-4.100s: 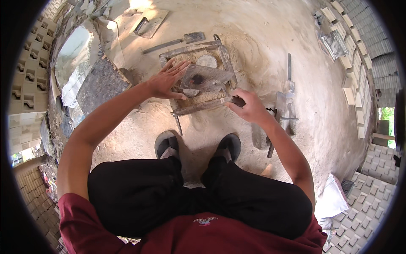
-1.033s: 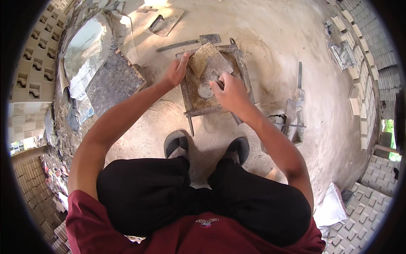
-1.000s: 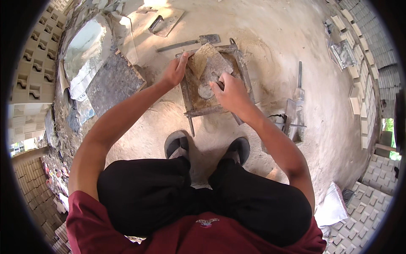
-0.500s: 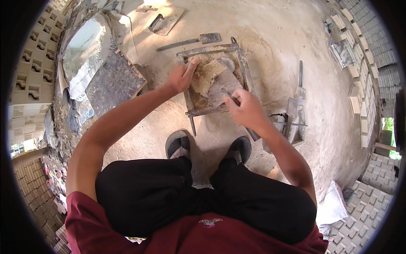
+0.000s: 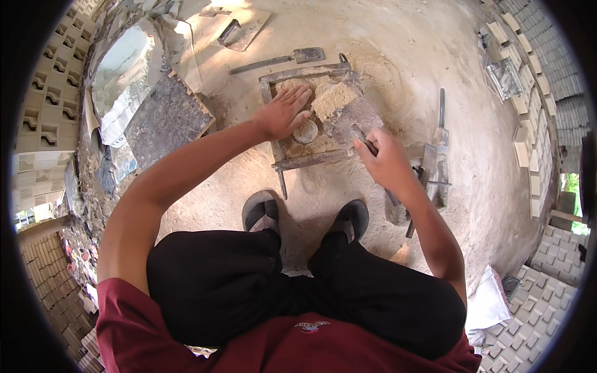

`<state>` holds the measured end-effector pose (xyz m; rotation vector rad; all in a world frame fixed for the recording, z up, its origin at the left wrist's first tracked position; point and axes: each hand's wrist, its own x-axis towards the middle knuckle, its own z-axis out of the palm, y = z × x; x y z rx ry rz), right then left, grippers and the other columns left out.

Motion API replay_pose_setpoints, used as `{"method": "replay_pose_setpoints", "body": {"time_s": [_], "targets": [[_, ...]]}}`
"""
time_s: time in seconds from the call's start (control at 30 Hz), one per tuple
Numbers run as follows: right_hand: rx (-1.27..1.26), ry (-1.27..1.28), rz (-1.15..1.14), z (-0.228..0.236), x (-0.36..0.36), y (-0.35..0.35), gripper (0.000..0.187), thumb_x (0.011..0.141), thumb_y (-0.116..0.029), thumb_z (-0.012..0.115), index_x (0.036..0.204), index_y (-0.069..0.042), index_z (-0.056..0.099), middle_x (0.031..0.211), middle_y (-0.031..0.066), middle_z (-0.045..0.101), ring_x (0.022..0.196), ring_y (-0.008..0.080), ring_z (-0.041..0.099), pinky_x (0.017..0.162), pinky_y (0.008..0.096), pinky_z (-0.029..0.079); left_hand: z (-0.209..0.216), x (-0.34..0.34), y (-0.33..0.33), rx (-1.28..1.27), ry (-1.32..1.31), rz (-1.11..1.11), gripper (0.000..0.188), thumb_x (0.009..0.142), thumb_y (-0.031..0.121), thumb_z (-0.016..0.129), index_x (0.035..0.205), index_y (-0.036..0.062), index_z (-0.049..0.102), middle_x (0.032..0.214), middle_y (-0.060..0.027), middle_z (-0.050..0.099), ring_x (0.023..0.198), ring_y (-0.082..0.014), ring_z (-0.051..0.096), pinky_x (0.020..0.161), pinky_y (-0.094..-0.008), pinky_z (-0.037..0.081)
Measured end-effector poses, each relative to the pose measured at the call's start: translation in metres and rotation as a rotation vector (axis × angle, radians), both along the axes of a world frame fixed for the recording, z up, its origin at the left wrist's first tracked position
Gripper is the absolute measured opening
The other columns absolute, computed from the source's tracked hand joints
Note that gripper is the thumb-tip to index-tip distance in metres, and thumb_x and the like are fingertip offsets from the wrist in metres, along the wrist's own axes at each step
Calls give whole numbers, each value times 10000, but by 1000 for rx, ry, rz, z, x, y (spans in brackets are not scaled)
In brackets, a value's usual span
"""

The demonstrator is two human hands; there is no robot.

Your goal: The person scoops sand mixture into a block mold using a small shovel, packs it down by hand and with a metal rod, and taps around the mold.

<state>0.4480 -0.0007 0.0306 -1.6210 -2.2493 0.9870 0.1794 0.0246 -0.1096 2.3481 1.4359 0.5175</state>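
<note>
While one left hand (image 5: 283, 112) lies flat, grip open, in one metal mould (image 5: 311, 118), one right hand (image 5: 387, 163) grips one trowel (image 5: 360, 133).

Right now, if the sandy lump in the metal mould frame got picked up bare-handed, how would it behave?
The sandy lump would probably crumble: it looks grainy, with loose mix scattered around it in the metal mould frame. It likely feels heavy for its size, like damp sand or mortar. Its flat, blocky shape suggests it wouldn't roll.

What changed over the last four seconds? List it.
The left hand moved from the frame's left edge onto the sandy fill inside the metal mould frame. The right hand now grips a thin tool over the fill. The trowel and feet stayed put.
</note>
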Motion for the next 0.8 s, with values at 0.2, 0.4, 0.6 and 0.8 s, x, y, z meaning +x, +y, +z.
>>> {"method": "replay_pose_setpoints", "body": {"time_s": [0.2, 0.4, 0.6, 0.8], "targets": [[92, -95, 34, -6, 10, -9, 295, 894, -229, 603, 885, 37, 475, 667, 241, 573, 664, 398, 608, 597, 481, 442, 3, 27, -9, 111, 206, -111, 669, 1007, 425, 215, 1458, -66, 161, 1526, -256, 169, 1440, -352, 121, 1187, -415, 69], [331, -139, 28, -18, 14, -7, 294, 893, -245, 611, 917, 24, 497, 740, 257, 597, 708, 450, 579, 617, 474, 434, 10, 20, 23, 105, 223, 79, 717, 996, 454, 244, 1466, -69, 105, 1541, -237, 133, 1450, -331, 91, 1192, -412, 43], [208, -139, -148, -10, 38, 34, 320, 907, -297, 589, 922, 19, 540, 669, 185, 622, 633, 343, 628, 581, 431, 481, 12, 23, 45, 170, 440, -468, 729, 994, 511, 198, 1489, -5, 55, 1568, -166, 74, 1458, -261, 53, 1190, -411, 16], [-19, 176, -500, -62, 92, 99, 347, 895, -330, 630, 820, 6, 586, 596, 63, 601, 489, 135, 555, 496, 292, 437, 26, 24, 95, 270, 444, -193, 710, 997, 497, 180, 1495, 9, 49, 1570, -167, 52, 1458, -259, 62, 1186, -415, -5]]}}
